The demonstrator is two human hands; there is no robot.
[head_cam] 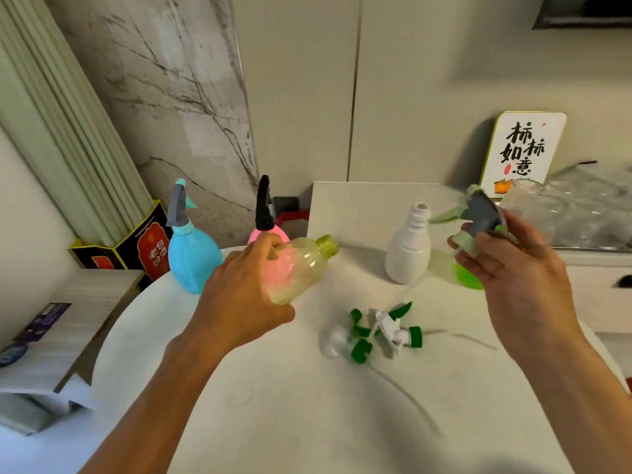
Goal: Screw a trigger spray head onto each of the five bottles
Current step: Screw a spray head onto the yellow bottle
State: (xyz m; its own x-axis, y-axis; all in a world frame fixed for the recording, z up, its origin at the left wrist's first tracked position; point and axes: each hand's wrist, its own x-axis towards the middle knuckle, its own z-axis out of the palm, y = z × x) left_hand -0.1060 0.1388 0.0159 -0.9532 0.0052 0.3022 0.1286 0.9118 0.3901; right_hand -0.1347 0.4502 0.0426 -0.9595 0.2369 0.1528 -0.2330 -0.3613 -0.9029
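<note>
Two of five looked done: blue bottle (pixel 193 258) and pink bottle (pixel 268 234) stood capped at the back left. Left hand (pixel 244 289) gripped the clear bottle (pixel 301 268), tilted, neck bare. Right hand (pixel 506 254) pinched a grey head (pixel 484 213) in curled fingers, well apart from that neck. White bottle (pixel 408 248) stood open; a green bottle (pixel 468 278) sat behind the right hand, top hidden. Two loose heads (pixel 379 331) lay on the white table (pixel 307 405). Marble wall (pixel 171 97), a sign (pixel 523 152) and boxes (pixel 130 244) stood around.

Blue bottle (pixel 193 258), pink bottle (pixel 270 234), white bottle (pixel 408 251); held bottle (pixel 301 268) yellowish-clear, poss. green-tinted; marble-veined wall (pixel 178 97).
</note>
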